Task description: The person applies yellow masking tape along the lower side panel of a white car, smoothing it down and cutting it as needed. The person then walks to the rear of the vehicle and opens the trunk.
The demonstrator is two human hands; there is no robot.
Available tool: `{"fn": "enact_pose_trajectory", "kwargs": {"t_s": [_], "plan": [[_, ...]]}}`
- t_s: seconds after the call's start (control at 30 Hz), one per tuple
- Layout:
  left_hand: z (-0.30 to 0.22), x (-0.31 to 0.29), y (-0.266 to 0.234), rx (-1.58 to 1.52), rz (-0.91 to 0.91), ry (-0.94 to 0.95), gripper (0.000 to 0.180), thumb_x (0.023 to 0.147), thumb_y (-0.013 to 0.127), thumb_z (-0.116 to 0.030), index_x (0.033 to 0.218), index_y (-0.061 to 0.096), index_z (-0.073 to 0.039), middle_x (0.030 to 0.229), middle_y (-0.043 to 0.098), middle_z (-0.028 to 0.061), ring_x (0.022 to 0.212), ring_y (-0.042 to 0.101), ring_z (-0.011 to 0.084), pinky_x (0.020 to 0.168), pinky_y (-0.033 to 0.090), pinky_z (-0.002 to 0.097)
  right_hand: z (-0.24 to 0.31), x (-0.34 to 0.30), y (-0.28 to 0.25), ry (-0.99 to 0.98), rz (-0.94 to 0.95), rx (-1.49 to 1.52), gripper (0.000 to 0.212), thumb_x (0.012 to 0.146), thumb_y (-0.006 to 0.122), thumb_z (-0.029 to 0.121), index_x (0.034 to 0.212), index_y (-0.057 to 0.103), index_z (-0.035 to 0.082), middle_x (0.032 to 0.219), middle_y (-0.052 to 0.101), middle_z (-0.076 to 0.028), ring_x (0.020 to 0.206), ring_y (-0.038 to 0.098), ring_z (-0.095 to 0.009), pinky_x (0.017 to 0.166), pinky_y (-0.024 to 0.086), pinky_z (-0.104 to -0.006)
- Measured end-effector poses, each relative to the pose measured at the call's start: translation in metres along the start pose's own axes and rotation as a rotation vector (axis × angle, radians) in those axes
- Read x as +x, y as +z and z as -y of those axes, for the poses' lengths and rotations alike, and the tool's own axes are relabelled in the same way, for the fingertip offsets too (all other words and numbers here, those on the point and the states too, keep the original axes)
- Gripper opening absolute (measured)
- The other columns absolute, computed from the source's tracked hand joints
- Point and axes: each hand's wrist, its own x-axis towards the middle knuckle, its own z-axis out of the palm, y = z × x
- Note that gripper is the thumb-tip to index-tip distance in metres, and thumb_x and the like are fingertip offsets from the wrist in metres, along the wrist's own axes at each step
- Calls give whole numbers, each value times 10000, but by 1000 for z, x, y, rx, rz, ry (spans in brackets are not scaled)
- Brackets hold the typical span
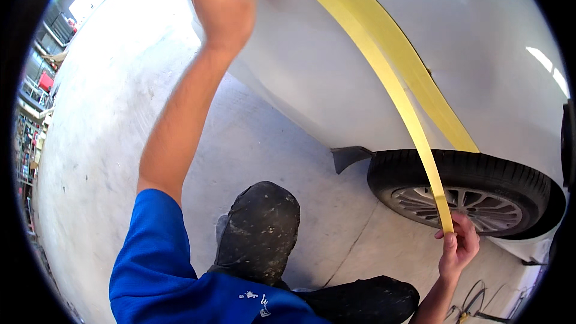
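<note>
My right hand [459,249] pinches the lower end of a narrow strip of yellow masking tape [401,99], in front of the car wheel [459,195]. The strip curves upward, away from the wheel, towards the top edge of the view. Beside it, a wider band of yellow tape [408,54] lies along the pale car body panel [288,66], ending just above the tyre. My left hand [225,9] is raised at the top, close to the panel and left of the tape. Its fingertips are cut off by the frame and slightly blurred.
A dark mud flap [351,157] juts out beside the tyre. My bent knees in dark, stained trousers [258,228] are below the car's side. Shelves with assorted goods [30,144] line the far left. Dark cables or hoses [474,303] lie on the concrete floor [114,96] at lower right.
</note>
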Motion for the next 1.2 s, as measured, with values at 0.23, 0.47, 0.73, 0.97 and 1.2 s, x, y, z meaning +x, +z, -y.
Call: {"fn": "enact_pose_trajectory", "kwargs": {"t_s": [0.23, 0.47, 0.73, 0.97, 1.2], "plan": [[-32, -35, 8, 74, 162, 258, 703, 934, 520, -427, 1450, 302, -2, 1492, 314, 179, 1362, 293, 307, 1111, 219, 438, 26, 5, 4, -153, 222, -488, 422, 746, 760, 115, 1123, 631, -26, 767, 640, -115, 613, 566, -182, 531, 465, -302], [-56, -51, 19, 83, 152, 123, 774, 868, 629, -461, 1422, 359, 9, 1473, 346, 200, 1335, 347, 326, 1086, 247, 457, 36, 17, 10, 168, -20, -724, 277, 833, 663, 19, 1111, 659, 25, 762, 661, -125, 576, 595, -154, 542, 478, -259], [-90, -70, 18, 39, 296, 205, 927, 904, 458, -616, 1484, 166, 46, 1553, 130, 222, 1414, 153, 383, 1122, 116, 493, 27, 15, 10, 125, 50, -570, 113, 798, 679, 13, 908, 660, -5, 621, 560, -83, 506, 507, -124, 475, 369, -247], [-87, -70, 21, 17, 295, 224, 944, 888, 483, -617, 1493, 156, 30, 1554, 107, 235, 1420, 134, 393, 1123, 109, 501, 38, 0, -1, 254, 119, -348, 107, 776, 675, 12, 864, 649, -43, 605, 556, -66, 492, 477, -93, 473, 362, -236], [-120, -85, 23, -34, 296, 271, 954, 836, 541, -638, 1503, 231, -31, 1539, 178, 252, 1379, 229, 438, 1087, 184, 515, 13, 17, -2, 193, -63, -452, 115, 875, 637, 43, 964, 656, -27, 607, 536, -33, 493, 437, -73, 467, 304, -229]]}}
